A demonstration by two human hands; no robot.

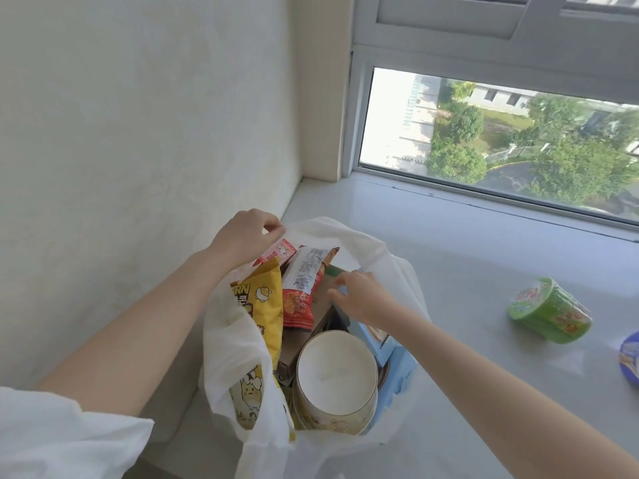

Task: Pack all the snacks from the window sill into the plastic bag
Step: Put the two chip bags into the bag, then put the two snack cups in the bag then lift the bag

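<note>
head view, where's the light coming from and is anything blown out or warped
Head view: daylight enters through the window at upper right; its left pane area is washed out white; the sill is evenly lit with soft shadows; wide-angle bending tilts the window frame and stretches the forearms; the plastic bag glows translucent.

Bright daylight comes in through the window [498,133] at upper right and washes the sill [466,257] pale. The wall [138,115] is evenly lit with soft shadow. Wide-angle bending curves the window frame. Focus is slightly soft throughout, with mild blur at the edges.
</note>
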